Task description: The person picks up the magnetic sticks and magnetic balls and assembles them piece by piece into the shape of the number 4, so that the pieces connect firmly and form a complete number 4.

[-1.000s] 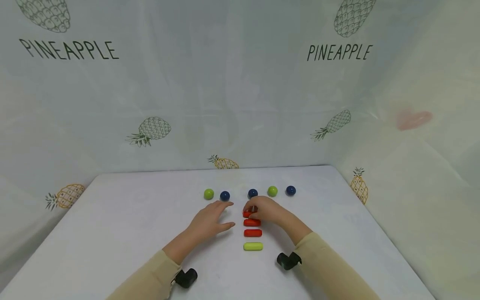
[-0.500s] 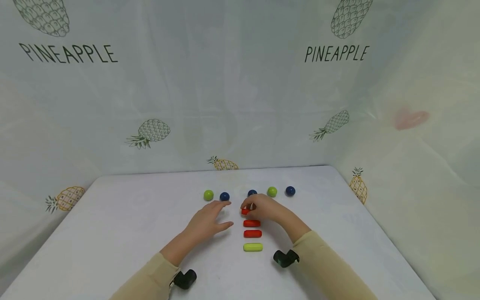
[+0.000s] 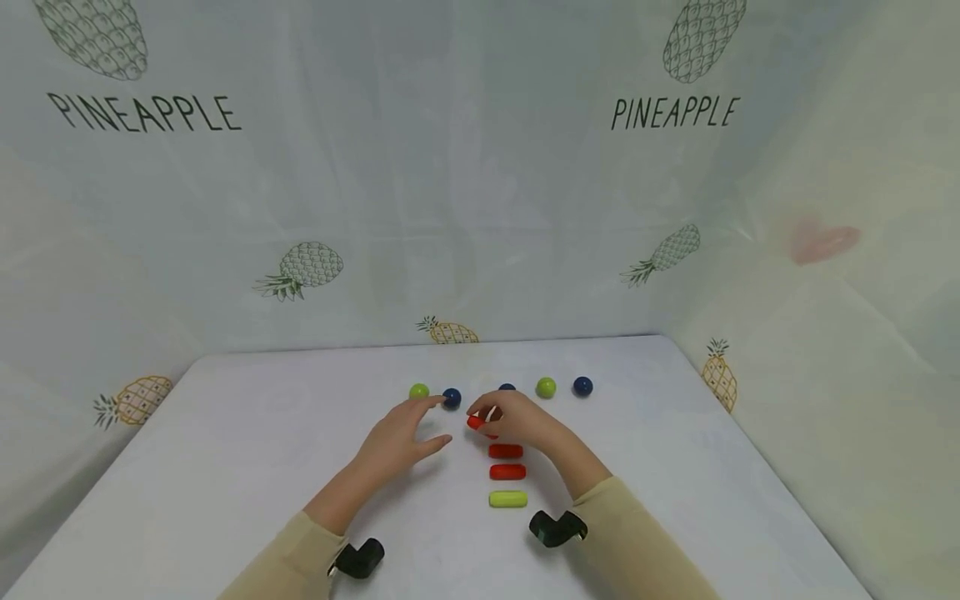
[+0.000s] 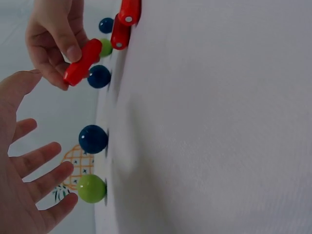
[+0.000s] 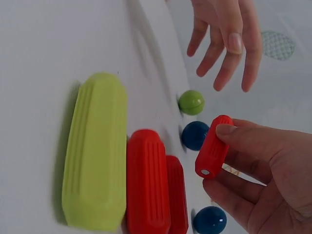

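My right hand (image 3: pixel 521 418) pinches a red ribbed magnetic rod (image 5: pixel 213 148) between thumb and fingers. A small silver disc shows in the rod's end. It is held tilted above the white table, as the left wrist view shows. My left hand (image 3: pixel 393 437) hovers to its left with fingers spread and nothing in them. Two more red rods (image 3: pixel 506 451) and a yellow-green rod (image 3: pixel 508 499) lie in a column on the table, nearer the wearer than the right hand. The nearest ball to the left fingertips is a dark blue one (image 3: pixel 452 399).
Beyond the hands is a loose row of balls: green (image 3: pixel 419 391) at the left, another green (image 3: pixel 546 387) and a blue one (image 3: pixel 582 387) at the right. One more blue ball (image 3: pixel 507 387) is partly hidden by the right hand. A pineapple-print cloth (image 3: pixel 480 208) hangs behind the table (image 3: pixel 262 442).
The right hand has lifted the farthest red rod of the column and carried it left, turning it to a tilt. My left hand has drawn back a little to the left, still spread.
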A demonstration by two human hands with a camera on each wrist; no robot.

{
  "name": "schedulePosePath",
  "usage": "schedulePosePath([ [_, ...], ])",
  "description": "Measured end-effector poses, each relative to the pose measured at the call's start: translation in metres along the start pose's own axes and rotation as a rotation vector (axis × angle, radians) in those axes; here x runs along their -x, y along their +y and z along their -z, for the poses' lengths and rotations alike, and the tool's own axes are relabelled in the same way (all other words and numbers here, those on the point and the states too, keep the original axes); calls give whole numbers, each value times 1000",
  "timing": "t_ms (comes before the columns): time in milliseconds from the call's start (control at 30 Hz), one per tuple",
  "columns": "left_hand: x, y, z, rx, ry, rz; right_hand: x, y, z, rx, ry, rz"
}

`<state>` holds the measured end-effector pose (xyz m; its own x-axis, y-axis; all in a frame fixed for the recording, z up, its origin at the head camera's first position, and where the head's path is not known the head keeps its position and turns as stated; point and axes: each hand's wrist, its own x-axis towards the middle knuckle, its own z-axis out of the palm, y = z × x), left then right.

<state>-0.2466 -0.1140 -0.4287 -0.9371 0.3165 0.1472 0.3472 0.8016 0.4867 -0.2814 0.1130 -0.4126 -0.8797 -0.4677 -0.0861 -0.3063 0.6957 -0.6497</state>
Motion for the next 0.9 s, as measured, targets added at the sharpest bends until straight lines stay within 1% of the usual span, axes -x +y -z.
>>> schedulePosePath([
  [233,2,-8,5,20,26,2,-2,-7,-9,-38,42,9],
  [467,2,-20,10,33,63,-3,-6,-20,-19,-116,74,-16],
  [733,2,-31,16,39,66,44,-12,-31,-32,-226,97,-29],
  [900,1,-35,20,57,66,71,-17,-38,-41,-250,111,-45],
])
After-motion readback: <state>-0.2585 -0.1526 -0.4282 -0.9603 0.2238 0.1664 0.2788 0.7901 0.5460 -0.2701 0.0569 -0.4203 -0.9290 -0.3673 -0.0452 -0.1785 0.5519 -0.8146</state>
